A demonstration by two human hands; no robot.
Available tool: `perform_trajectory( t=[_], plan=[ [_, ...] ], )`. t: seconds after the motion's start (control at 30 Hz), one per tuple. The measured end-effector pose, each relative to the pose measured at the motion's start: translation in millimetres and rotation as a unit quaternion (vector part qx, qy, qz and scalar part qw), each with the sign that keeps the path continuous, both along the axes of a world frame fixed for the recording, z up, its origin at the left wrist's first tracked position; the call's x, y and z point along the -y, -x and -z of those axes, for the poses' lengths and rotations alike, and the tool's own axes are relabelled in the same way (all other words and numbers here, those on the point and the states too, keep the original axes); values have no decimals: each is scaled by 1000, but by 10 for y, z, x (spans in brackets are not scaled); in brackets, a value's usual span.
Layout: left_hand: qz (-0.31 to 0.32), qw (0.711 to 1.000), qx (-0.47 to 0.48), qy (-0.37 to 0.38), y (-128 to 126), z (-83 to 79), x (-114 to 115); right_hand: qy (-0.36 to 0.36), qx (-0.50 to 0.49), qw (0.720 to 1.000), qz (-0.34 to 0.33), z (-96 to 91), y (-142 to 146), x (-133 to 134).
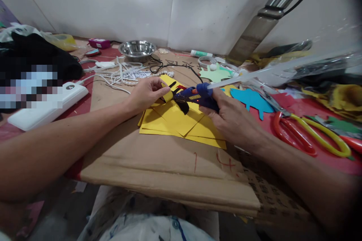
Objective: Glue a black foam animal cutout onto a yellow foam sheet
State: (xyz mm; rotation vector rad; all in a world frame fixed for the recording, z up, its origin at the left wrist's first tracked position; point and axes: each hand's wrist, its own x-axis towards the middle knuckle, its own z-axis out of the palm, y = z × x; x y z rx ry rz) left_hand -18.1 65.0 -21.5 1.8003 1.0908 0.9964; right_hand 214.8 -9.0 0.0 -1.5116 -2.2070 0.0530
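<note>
Left hand (pixel 148 92) pinches black-striped yellow paper (pixel 169 96). Right hand (pixel 230 116) clamped round glue gun (pixel 202 96), fingers partly hidden; gun-paper contact unclear.

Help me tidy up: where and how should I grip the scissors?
Probably take the scissors by the red and yellow handles, coming from the near right: their loops lie on that side, while the blades point away, toward the far left.

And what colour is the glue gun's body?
The glue gun is mostly dark blue, best seen in the head view.
</note>
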Motion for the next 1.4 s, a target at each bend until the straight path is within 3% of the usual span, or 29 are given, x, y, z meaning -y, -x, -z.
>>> perform_trajectory(
  t=[0.33,1.4],
  plan=[
    [1,1000,4,26,-14,-74,54,0,0,1000,-8,-33,-18,29],
    [5,1000,0,17,-21,-78,59,15,2,1000,-20,-17,39,78]
  ],
)
